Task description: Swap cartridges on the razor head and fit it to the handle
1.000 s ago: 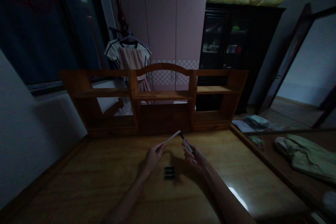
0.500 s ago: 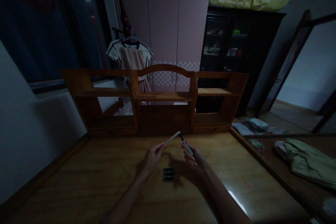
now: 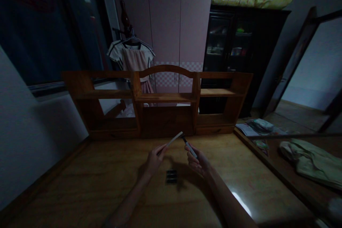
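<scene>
My left hand is closed on the lower end of a thin pale stick, which slants up to the right. In my right hand is a tool with a light grey handle and a dark narrow head that points up to the left. The tips of the stick and the tool come very close together; whether they touch cannot be made out. Below and between my hands, a small dark item with several bands lies on the wooden tabletop.
A wooden shelf unit stands along the tabletop's far edge. Beyond the right edge lie pale green cloth and papers. Clothes hang behind the shelf, before a pink wardrobe.
The view has shifted very slightly. Both hands keep nearly the same pose, and the tips of the stick and tool have moved a little to the left and up.
</scene>
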A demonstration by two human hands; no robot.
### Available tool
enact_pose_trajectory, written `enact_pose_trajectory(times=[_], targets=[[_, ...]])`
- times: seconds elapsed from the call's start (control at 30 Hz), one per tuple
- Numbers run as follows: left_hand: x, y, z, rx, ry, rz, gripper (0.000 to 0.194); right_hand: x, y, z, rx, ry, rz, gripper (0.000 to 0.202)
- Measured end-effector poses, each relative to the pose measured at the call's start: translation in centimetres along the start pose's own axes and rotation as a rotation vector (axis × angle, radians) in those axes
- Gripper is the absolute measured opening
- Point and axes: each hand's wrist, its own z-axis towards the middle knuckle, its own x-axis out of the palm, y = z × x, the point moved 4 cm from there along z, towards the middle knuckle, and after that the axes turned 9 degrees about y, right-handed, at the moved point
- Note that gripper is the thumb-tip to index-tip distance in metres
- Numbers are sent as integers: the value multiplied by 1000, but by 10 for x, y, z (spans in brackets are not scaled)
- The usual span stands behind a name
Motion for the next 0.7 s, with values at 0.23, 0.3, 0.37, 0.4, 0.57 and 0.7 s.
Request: enact_pose_trajectory(times=[0.23,0.3,0.37,0.4,0.57,0.7], targets=[[3,4,0,-5,22,-20,33,-1,-1,-1,-1,-30,3,23],[3,5,0,-10,24,-21,33,-2,-1,0,-7,-42,-2,24],[3,7,0,-30,23,-18,34,-3,0,0,-22,-42,7,26],[2,8,0,-41,21,-14,35,-3,1,0,-34,-41,17,26],[3,11,1,-47,38,-10,36,-4,4,-1,-75,-53,33,27],[6,11,1,-56,67,-36,37,-1,2,-1,-37,-45,2,26]])
